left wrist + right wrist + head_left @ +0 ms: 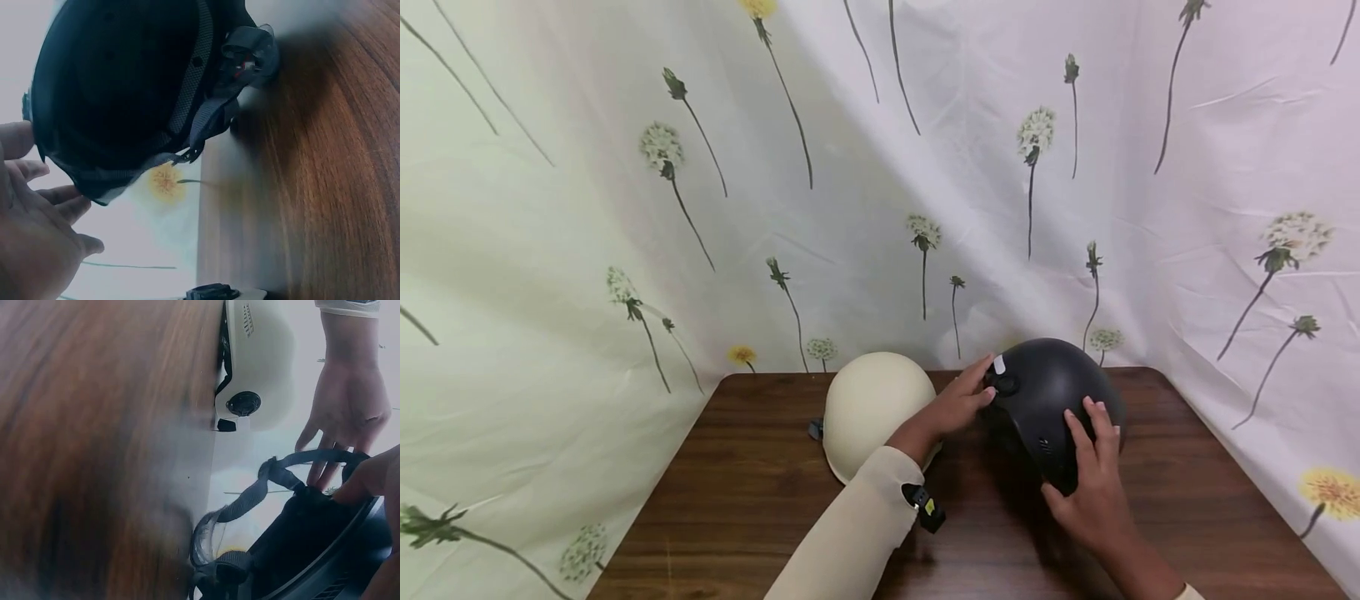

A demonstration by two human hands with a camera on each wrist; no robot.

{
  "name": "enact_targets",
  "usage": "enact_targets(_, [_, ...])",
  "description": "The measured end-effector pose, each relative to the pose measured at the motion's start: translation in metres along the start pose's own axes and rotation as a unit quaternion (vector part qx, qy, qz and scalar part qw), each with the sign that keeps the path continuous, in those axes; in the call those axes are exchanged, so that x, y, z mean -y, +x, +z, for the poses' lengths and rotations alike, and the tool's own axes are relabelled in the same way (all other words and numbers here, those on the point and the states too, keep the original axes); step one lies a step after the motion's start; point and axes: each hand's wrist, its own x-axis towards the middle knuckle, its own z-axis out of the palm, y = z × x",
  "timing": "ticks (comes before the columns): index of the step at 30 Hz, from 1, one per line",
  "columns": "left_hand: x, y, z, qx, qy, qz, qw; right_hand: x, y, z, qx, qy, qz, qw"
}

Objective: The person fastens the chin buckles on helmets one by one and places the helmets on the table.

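Observation:
A black helmet (1052,383) is tilted at the right back of the table, its hollow underside and chin strap (206,115) showing in the left wrist view. My left hand (958,404) touches its left end beside a round knob, fingers fairly straight against the outer shell. With the right hand (1093,500) I grip the near right side: fingers lie over the shell, and the thumb hooks at the rim in the right wrist view. Whether the shell bears on the table is hidden. A cream helmet (876,400) sits dome up to the left, partly behind my left forearm.
The dark wood-grain table (737,492) has its far edge against a white curtain (850,208) printed with dandelions, which also hangs at both sides. A black strapped device (925,504) is on my left wrist, close to the cream helmet.

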Motion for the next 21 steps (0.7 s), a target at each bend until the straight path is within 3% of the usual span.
enact_targets(6, [0.001, -0.002, 0.001, -0.001, -0.013, -0.012, 0.9998, 0.002, 0.001, 0.002, 0.009, -0.008, 0.002, 0.9999])
enact_targets(11, [0.001, -0.003, 0.001, -0.021, -0.022, -0.033, 0.9990, 0.001, 0.001, 0.003, 0.011, -0.009, -0.010, 0.9998])
enact_targets(21, [-0.008, -0.004, -0.009, -0.117, 0.005, -0.007, 0.9931, 0.005, -0.004, 0.009, 0.033, 0.039, -0.022, 0.9985])
